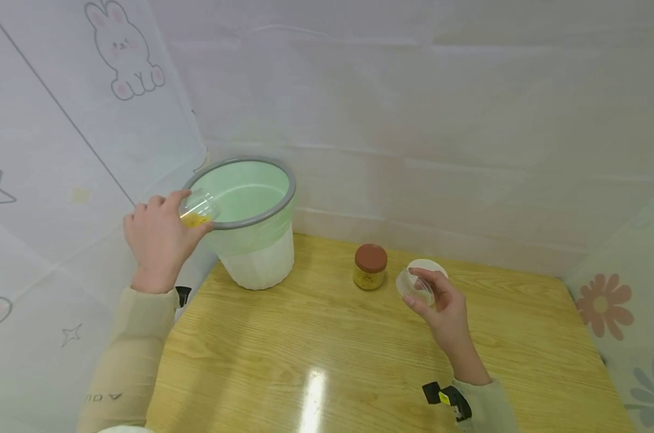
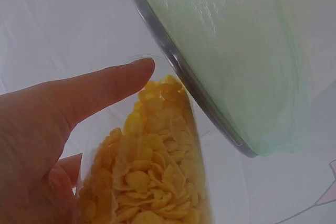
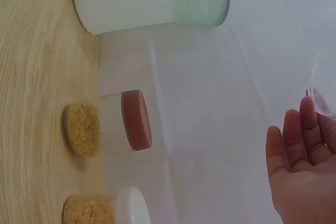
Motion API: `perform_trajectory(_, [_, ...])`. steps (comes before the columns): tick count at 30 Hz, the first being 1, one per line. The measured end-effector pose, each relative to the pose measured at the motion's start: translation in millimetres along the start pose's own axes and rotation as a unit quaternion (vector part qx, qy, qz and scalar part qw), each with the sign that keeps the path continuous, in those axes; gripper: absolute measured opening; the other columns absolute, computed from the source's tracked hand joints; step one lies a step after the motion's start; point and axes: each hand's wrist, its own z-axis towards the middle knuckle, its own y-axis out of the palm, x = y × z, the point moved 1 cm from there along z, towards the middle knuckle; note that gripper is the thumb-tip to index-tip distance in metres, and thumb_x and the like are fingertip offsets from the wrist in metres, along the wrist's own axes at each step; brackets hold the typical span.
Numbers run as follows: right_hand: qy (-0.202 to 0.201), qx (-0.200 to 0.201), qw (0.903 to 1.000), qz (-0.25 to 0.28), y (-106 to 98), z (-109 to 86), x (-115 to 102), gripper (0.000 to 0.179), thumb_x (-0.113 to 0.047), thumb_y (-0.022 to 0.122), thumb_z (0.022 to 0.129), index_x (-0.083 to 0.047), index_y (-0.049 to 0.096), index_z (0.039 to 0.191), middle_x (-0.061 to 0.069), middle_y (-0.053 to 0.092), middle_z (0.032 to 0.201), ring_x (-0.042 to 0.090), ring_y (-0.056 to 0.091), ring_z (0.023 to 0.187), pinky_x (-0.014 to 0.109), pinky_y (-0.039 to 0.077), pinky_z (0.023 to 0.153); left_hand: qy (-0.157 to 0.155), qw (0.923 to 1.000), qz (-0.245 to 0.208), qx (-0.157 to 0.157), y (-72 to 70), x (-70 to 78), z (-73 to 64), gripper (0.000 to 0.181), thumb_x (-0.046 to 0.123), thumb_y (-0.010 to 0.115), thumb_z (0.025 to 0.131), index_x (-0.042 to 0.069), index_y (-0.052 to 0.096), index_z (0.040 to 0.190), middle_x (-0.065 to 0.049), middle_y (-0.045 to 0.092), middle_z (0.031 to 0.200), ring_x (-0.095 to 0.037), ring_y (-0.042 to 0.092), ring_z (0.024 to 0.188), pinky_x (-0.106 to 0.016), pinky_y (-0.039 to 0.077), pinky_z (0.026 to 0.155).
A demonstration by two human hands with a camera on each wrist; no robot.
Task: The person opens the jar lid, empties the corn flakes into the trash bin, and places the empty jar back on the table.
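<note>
- My left sleeve [image 1: 123,349], nearest on the left, carries a few dark letters; one looks like an A, and the rest I can't make out.
- My right hand [image 1: 443,310], above the right part of the desk [image 1: 332,343], pinches a clear, shallow cap [image 1: 413,293] by its edges, probably to keep it off the wood.
- My left hand [image 1: 161,231], off to the left, has fingers and thumb wrapped round a clear jar [image 1: 203,204] of yellow flakes [image 2: 152,182]. I hold it tilted at the bin's near-left rim; I judge the lean is meant to face its mouth into the bin. No label shows on it.
- Beyond my right hand, partly behind it, stands a white-lidded jar [image 3: 89,211] of similar flakes.
- Just left of that, a red-brown-lidded jar [image 1: 369,276] stands upright, its lid likely keeping the flakes in. I read no brand on either.
- At the far left of the desk stands the white bin [image 1: 259,267]; its grey ring [image 1: 269,214] seems to clamp the green liner [image 1: 251,183] in place.
- Farthest, the wall [image 1: 386,108] bears a printed rabbit [image 1: 123,51] on the left, without words I can read.
</note>
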Motion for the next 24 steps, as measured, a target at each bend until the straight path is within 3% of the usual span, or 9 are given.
perform_trajectory(3, [0.010, 0.001, 0.9999, -0.002, -1, -1.1, 0, 0.046, 0.023, 0.067, 0.079, 0.014, 0.061, 0.124, 0.012, 0.063, 0.116, 0.018, 0.057, 0.097, 0.025, 0.044, 0.095, -0.001, 1.0000, -0.002, -0.009, 0.1, 0.6, 1.7, 0.073, 0.039, 0.087, 0.075, 0.010, 0.062, 0.137, -0.031, 0.060, 0.119, -0.053, 0.052, 0.097, -0.064, 0.038, 0.085])
perform_trajectory(10, [0.031, -0.012, 0.9993, -0.018, -3, -3.1, 1, 0.044, 0.019, 0.067, 0.083, 0.016, 0.059, 0.126, 0.004, 0.062, 0.117, 0.016, 0.056, 0.099, 0.023, 0.045, 0.096, 0.003, 0.9996, 0.004, -0.027, -0.6, 2.6, 6.8, 0.074, 0.033, 0.090, 0.073, 0.010, 0.061, 0.138, -0.030, 0.060, 0.121, -0.052, 0.049, 0.097, -0.064, 0.037, 0.086])
perform_trajectory(21, [0.033, -0.017, 0.9990, -0.026, -4, -4.5, 4, 0.044, 0.018, 0.068, 0.084, 0.015, 0.058, 0.127, 0.024, 0.060, 0.119, 0.015, 0.057, 0.101, 0.022, 0.045, 0.097, 0.016, 0.9984, 0.026, -0.047, -3.0, 6.7, 11.4, 0.072, 0.030, 0.090, 0.074, 0.012, 0.061, 0.138, -0.029, 0.059, 0.121, -0.050, 0.049, 0.092, -0.061, 0.037, 0.081])
perform_trajectory(24, [0.033, -0.016, 0.9989, -0.027, -4, -4.4, 4, 0.044, 0.018, 0.068, 0.084, 0.015, 0.059, 0.127, 0.015, 0.062, 0.119, 0.015, 0.057, 0.101, 0.022, 0.044, 0.098, 0.016, 0.9981, 0.029, -0.051, -2.9, 6.3, 12.4, 0.072, 0.030, 0.090, 0.074, 0.012, 0.061, 0.138, -0.029, 0.059, 0.121, -0.049, 0.049, 0.091, -0.060, 0.037, 0.081])
